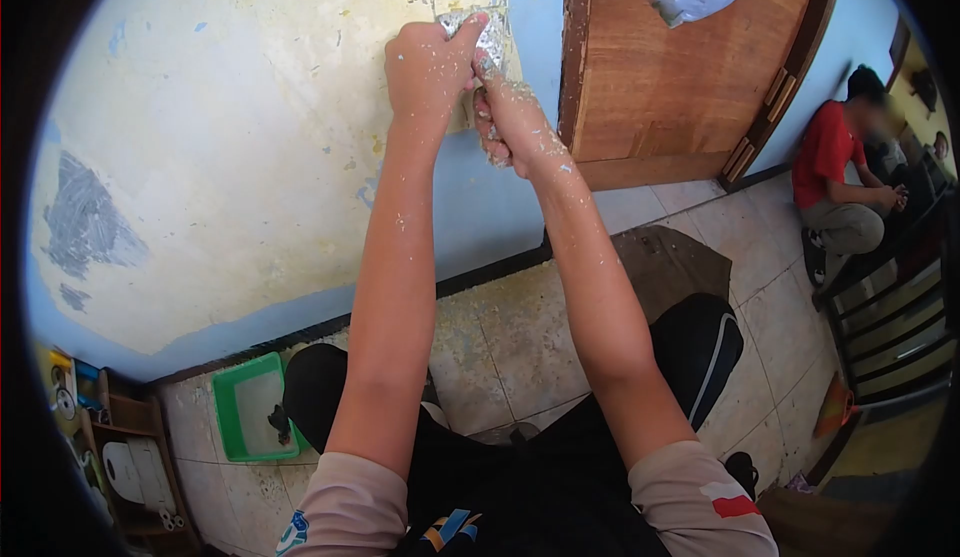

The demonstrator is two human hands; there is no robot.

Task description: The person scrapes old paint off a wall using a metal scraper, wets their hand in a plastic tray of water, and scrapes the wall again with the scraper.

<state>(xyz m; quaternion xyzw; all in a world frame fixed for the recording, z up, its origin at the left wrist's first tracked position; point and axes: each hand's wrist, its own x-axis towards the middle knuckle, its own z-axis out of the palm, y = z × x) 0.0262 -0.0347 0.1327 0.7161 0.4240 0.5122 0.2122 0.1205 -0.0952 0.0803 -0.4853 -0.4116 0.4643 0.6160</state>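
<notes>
High on the wall (pixel 250 127), near the door frame, both my hands meet at a scraper (pixel 490 45) with a silvery blade covered in paint flecks. My left hand (pixel 425 72) is closed at the blade's left side, its thumb lying across the metal. My right hand (pixel 512 117) is wrapped round the lower part of the scraper, its handle hidden inside the fingers. Paint crumbs stick to both hands and forearms, most thickly on the right. Around the blade the wall is pale yellow with chipped spots, bordered by light blue paint.
A green basin (pixel 225 412) with cloudy liquid and a dark item stands at lower left, beside a wooden shelf (pixel 130 412). Paint crumbs litter the tiled floor (pixel 515 347). Right of the wall is a wooden door (pixel 680 77); a person in red (pixel 828 157) crouches beyond it, near a slatted rack (pixel 895 332).
</notes>
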